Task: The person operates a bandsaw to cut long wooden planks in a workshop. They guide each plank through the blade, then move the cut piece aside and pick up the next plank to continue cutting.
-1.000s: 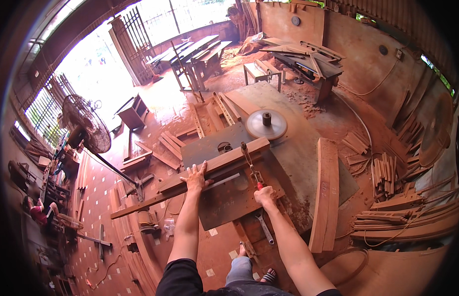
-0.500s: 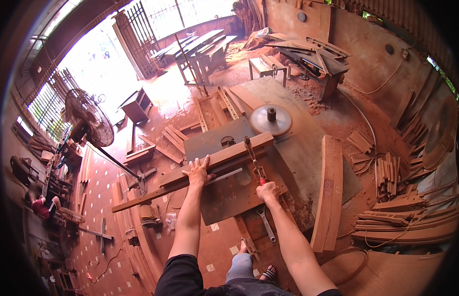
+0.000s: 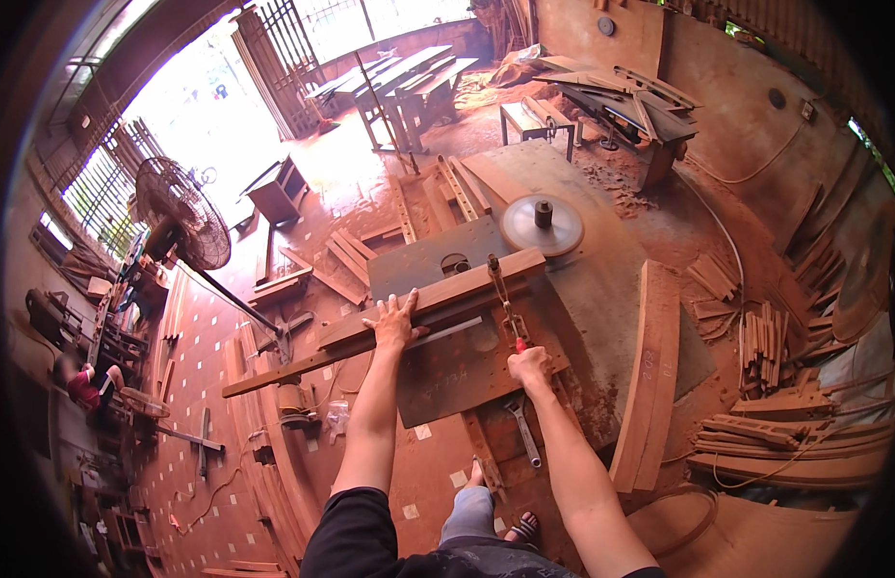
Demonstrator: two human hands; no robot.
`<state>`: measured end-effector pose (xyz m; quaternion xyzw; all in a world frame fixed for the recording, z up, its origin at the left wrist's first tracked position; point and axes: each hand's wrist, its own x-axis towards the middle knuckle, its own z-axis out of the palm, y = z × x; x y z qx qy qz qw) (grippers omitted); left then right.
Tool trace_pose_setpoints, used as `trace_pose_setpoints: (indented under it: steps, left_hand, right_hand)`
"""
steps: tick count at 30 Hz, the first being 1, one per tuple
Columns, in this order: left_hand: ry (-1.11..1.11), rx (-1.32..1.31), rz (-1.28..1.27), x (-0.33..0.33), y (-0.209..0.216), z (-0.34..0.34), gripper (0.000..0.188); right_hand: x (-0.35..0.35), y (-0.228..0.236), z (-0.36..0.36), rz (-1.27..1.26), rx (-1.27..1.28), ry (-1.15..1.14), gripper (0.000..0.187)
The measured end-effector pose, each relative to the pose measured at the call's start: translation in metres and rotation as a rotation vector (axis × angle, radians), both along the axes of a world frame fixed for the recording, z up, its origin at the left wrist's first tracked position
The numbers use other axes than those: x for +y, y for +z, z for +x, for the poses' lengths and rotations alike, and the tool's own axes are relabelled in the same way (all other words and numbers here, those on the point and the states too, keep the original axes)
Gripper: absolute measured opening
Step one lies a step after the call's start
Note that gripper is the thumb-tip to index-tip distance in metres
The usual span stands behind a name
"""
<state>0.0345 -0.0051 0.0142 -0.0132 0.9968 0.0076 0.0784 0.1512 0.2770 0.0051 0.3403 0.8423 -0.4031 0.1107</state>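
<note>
My left hand (image 3: 397, 322) lies with fingers spread on a long wooden beam (image 3: 457, 292), which rests across a dark metal plate (image 3: 438, 393). A thinner wooden strip (image 3: 274, 377) runs beside the beam and sticks out to the left. My right hand (image 3: 531, 368) is closed around the red handle of a toggle clamp (image 3: 506, 303), whose arm reaches over the beam near its right end. Just beyond that end is a round saw blade (image 3: 520, 229) lying flat around a dark upright spindle (image 3: 543, 214). Its surface looks smooth and blurred.
An adjustable wrench (image 3: 524, 435) lies near the plate's front edge. Two long boards (image 3: 649, 376) lie to the right, beside stacked offcuts (image 3: 763, 347). A standing fan (image 3: 182, 214) is at left. Farther left sits another person (image 3: 84, 385). Sawdust covers the floor.
The whole view has shifted slightly, so things appear a little to the right and most of them higher. My hands, the beam and the clamp keep the same places relative to the blade.
</note>
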Motion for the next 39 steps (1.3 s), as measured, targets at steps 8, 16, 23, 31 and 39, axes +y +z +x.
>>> trace_pose_setpoints:
  steps: [8, 16, 23, 31, 39]
  left_hand:
    - [0.014, -0.015, 0.006, 0.003, 0.004, -0.002, 0.108]
    - [0.017, -0.006, 0.0, 0.001, 0.007, 0.0, 0.11]
    - [0.021, -0.034, -0.014, 0.0, 0.008, -0.001, 0.109]
    - [0.025, -0.037, 0.003, 0.004, 0.009, -0.003, 0.109]
    - [0.02, 0.005, 0.024, 0.004, 0.005, 0.015, 0.108]
  right_hand:
    - [-0.001, -0.007, -0.005, 0.01, 0.004, -0.026, 0.033]
    - [-0.003, -0.004, -0.005, 0.037, 0.012, -0.001, 0.034]
    - [-0.004, -0.002, -0.006, 0.04, -0.007, -0.013, 0.034]
    - [0.0, -0.002, -0.008, 0.001, 0.002, -0.012, 0.034]
    - [0.003, -0.006, 0.016, 0.037, 0.033, 0.0, 0.038]
